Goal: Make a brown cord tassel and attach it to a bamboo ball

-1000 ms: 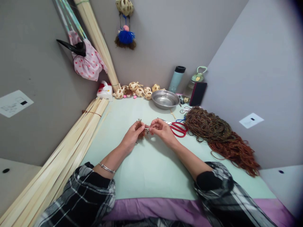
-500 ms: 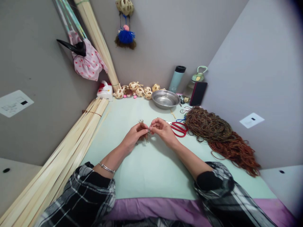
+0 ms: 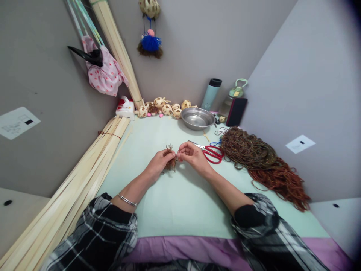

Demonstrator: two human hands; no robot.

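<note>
My left hand (image 3: 158,163) and my right hand (image 3: 192,153) meet over the middle of the pale green table (image 3: 175,199). Between them sits a small brown tassel of cord (image 3: 170,162), frayed ends sticking up and down. The left hand's fingers are wrapped round the tassel. The right hand's thumb and fingertips pinch its right side. Red-handled scissors (image 3: 211,153) lie just right of the right hand.
A heap of brown and orange cord (image 3: 262,162) covers the right side. A steel bowl (image 3: 197,118), a flask (image 3: 211,93), a bottle (image 3: 235,94), a dark phone (image 3: 236,111) and woven balls (image 3: 165,107) stand at the back. Long bamboo strips (image 3: 76,188) lean along the left.
The tassel has turned slightly in my hands and sits a little lower. Both hands stay close together at the same spot.
</note>
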